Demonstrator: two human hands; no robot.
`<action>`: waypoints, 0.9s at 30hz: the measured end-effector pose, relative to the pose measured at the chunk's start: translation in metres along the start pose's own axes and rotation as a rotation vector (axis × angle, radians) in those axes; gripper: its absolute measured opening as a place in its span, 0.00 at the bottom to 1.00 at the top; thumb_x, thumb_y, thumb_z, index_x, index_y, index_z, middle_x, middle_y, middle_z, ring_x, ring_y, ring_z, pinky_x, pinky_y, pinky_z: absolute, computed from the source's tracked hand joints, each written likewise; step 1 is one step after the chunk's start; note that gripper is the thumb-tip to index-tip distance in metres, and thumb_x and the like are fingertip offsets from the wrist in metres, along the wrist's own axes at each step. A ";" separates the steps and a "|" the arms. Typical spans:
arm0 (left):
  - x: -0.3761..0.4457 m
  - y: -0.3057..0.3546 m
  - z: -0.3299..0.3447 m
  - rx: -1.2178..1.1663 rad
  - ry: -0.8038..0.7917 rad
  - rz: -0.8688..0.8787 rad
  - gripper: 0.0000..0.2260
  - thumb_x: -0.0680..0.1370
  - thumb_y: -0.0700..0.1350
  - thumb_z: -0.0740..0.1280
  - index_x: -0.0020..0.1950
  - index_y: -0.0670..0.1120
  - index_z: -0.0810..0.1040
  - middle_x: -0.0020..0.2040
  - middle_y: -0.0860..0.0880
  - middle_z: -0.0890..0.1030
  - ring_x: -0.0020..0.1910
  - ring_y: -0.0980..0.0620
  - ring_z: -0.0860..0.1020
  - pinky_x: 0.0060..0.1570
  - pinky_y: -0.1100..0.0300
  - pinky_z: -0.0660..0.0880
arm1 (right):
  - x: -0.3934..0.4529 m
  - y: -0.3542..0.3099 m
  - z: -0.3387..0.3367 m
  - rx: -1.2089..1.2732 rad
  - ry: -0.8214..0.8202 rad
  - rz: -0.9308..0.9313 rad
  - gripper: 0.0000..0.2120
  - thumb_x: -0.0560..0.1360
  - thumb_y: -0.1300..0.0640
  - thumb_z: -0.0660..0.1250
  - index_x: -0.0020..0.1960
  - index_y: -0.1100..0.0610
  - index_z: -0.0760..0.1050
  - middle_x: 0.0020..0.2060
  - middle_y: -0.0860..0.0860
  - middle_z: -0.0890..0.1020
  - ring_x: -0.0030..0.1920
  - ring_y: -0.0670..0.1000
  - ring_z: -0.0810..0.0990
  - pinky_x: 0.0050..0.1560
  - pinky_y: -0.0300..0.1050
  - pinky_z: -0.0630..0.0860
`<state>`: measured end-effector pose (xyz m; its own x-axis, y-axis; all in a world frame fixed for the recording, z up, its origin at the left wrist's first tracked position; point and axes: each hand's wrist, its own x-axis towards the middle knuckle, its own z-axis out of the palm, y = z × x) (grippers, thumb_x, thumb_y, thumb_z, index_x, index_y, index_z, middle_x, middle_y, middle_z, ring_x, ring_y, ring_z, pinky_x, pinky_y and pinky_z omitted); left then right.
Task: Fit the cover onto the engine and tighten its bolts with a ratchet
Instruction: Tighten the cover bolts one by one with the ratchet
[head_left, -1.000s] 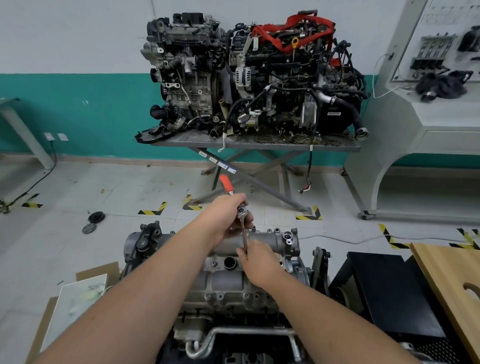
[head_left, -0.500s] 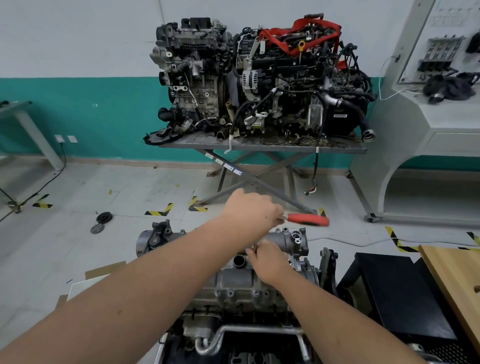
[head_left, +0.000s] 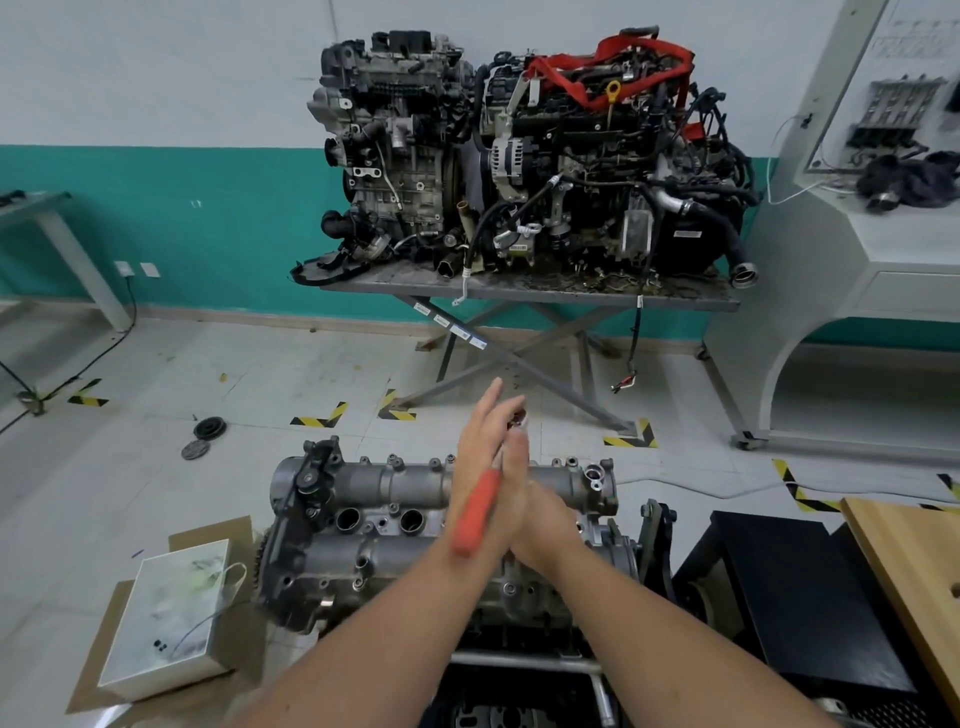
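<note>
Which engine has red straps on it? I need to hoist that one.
The right-hand engine on the grey table, against the wall. The engine beside it and the one under the hands carry none.

A ratchet with a bright orange-red handle (head_left: 475, 514) stands out against the dull silver-grey engine cover (head_left: 415, 480). Behind it, the wall (head_left: 208, 218) is white above a teal band. Yellow-and-black striped tape marks (head_left: 318, 417) dot the pale grey floor (head_left: 260, 374). Red straps (head_left: 613, 57) drape the black engine (head_left: 597, 171) on the grey tabletop (head_left: 519, 291).
</note>
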<state>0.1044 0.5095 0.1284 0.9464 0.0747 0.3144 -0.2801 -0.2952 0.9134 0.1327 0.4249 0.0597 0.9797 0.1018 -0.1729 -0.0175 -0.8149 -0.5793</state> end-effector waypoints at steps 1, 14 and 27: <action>0.001 0.004 0.004 -0.098 0.001 -0.105 0.15 0.78 0.70 0.52 0.59 0.74 0.74 0.69 0.66 0.74 0.69 0.65 0.71 0.70 0.60 0.66 | -0.002 -0.002 -0.003 -0.043 -0.009 0.000 0.13 0.79 0.56 0.57 0.49 0.59 0.80 0.51 0.57 0.83 0.53 0.61 0.80 0.53 0.50 0.77; 0.064 0.037 -0.029 -0.179 -0.282 -0.668 0.10 0.82 0.45 0.60 0.47 0.42 0.76 0.31 0.47 0.82 0.35 0.47 0.84 0.44 0.54 0.78 | 0.004 0.008 0.002 -0.031 0.014 0.024 0.24 0.79 0.38 0.59 0.33 0.54 0.73 0.31 0.50 0.78 0.34 0.50 0.77 0.34 0.43 0.70; 0.052 0.036 -0.035 -0.135 -0.643 -0.530 0.15 0.85 0.52 0.60 0.56 0.40 0.76 0.44 0.45 0.86 0.43 0.51 0.84 0.38 0.55 0.74 | 0.003 0.014 0.004 0.065 0.073 -0.104 0.10 0.81 0.46 0.57 0.55 0.48 0.74 0.45 0.49 0.81 0.49 0.54 0.80 0.48 0.48 0.76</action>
<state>0.1384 0.5363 0.1863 0.8538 -0.3981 -0.3353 0.2484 -0.2546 0.9346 0.1346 0.4165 0.0478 0.9888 0.1402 -0.0518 0.0746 -0.7634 -0.6415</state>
